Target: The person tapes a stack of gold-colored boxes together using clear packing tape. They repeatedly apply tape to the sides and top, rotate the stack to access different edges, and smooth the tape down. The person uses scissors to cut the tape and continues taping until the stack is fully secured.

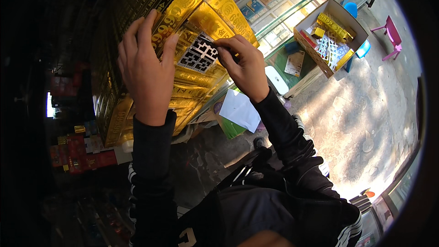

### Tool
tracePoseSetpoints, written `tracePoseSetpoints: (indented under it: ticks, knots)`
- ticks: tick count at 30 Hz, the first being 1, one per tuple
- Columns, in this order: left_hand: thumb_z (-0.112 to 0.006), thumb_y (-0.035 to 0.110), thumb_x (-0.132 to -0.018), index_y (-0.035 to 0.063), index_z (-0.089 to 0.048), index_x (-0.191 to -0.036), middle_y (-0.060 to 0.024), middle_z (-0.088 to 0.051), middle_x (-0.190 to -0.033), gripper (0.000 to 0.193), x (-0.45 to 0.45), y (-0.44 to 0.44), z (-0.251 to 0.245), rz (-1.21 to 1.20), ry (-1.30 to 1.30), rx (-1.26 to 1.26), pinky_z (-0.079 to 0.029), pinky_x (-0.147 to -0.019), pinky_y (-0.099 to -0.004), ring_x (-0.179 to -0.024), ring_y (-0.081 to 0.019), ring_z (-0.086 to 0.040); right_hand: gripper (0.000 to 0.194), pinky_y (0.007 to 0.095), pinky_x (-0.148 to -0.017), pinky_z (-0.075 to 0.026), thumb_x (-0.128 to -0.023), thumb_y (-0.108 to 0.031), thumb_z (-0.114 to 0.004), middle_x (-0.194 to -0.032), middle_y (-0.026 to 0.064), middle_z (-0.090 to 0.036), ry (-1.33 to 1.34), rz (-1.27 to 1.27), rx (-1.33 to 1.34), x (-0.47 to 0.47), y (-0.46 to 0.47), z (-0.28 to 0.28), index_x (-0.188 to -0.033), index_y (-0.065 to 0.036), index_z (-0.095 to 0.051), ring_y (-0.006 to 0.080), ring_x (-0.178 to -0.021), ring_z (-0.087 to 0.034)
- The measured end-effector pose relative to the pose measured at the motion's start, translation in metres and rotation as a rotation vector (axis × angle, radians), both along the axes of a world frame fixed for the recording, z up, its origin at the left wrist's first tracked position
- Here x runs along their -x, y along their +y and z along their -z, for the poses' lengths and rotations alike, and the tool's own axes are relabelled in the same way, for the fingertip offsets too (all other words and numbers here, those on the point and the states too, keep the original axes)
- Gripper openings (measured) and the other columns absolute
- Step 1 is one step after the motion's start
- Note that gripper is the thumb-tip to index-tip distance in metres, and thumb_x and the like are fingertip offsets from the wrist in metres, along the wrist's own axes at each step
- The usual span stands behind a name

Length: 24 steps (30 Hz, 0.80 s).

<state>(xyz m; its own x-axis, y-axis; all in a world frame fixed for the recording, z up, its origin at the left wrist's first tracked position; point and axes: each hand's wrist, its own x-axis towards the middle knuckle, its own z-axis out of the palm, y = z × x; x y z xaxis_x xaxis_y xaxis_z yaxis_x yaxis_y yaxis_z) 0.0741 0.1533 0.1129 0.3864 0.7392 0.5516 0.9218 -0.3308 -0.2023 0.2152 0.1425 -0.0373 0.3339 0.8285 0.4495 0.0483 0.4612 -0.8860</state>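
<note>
A large structure of shiny gold foil boxes [192,91], printed with patterns and writing, leans up in front of me. Against its gold face lies a small cut-out lattice panel [200,55], silver-white with dark gaps. My right hand [241,63] pinches the right corner of this panel between thumb and fingers; the fingertips partly cover that edge. On the structure's upper left edge rests my left hand [147,65], fingers spread and thumb apart, its palm side hidden. It steadies against the gold surface and holds nothing separate.
A glass display case [274,31] with flat packets stands behind. An open cardboard box [310,46] on its corner holds gold pieces and lattice sheets. A white device [277,80] and white paper [240,109] lie nearer. A pink chair [391,37] stands on the concrete floor [356,109].
</note>
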Motion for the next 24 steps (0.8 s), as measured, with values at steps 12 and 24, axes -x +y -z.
tracePoseSetpoints:
  ticks: [12, 24]
  knots:
    - [-0.076, 0.034, -0.089, 0.0041, -0.056, -0.126, -0.0111, -0.059, -0.131, 0.051, -0.018, 0.012, 0.000, -0.011, -0.030, -0.074, -0.049, -0.099, -0.0423, -0.120, -0.0305, -0.056, 0.026, 0.0260, -0.079, -0.052, -0.097, -0.013, -0.067, -0.105, 0.0023, -0.065, 0.534, -0.600, 0.096, -0.003, 0.018, 0.019, -0.120, -0.002, -0.068, 0.0094, -0.089, -0.062]
    - [-0.077, 0.035, -0.088, 0.0064, -0.055, -0.123, -0.0099, -0.060, -0.126, 0.050, -0.022, 0.014, 0.005, -0.030, -0.026, -0.111, -0.046, -0.100, -0.0460, -0.120, -0.0307, -0.055, 0.027, 0.0268, -0.088, -0.050, -0.096, -0.007, -0.066, -0.111, 0.0019, -0.056, 0.355, -0.419, 0.027, 0.007, 0.021, 0.024, -0.123, -0.002, -0.061, 0.0111, -0.101, -0.058]
